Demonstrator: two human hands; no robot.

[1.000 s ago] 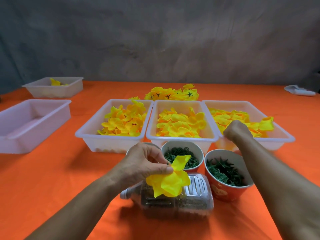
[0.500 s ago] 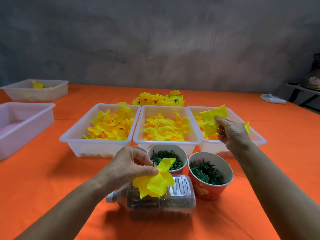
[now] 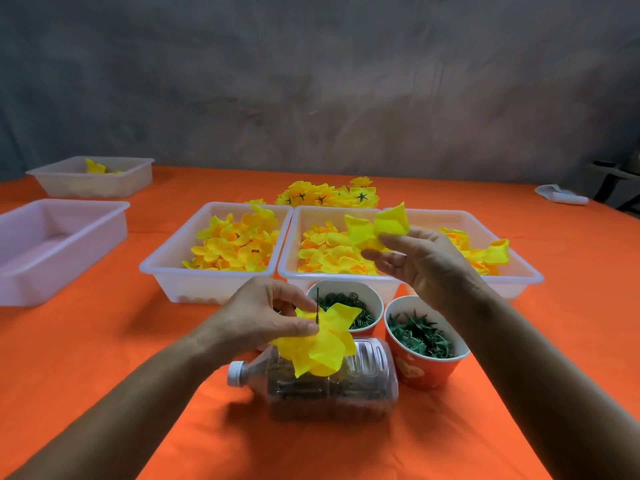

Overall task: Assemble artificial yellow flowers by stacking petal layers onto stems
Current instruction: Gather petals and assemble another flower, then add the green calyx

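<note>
My left hand (image 3: 259, 320) pinches a partly stacked yellow flower (image 3: 323, 344) above a clear bottle; a thin dark stem (image 3: 317, 308) pokes up through its petals. My right hand (image 3: 420, 263) pinches a loose yellow petal layer (image 3: 377, 228) between thumb and fingers, raised over the middle tray (image 3: 291, 268), up and to the right of the flower. Three white trays hold yellow petals: left (image 3: 156, 265), middle, and right (image 3: 526, 275).
A clear plastic bottle (image 3: 346, 386) lies on its side near me. Two cups hold green parts: a white one (image 3: 375, 299) and a red one (image 3: 429, 372). Finished flowers (image 3: 329, 195) are piled behind the trays. Two more white trays (image 3: 62, 244) (image 3: 90, 183) stand at left on the orange table.
My right hand lifted a petal layer out of the right tray and carried it left toward the flower. The left hand kept its hold and turned the flower so the stem shows.
</note>
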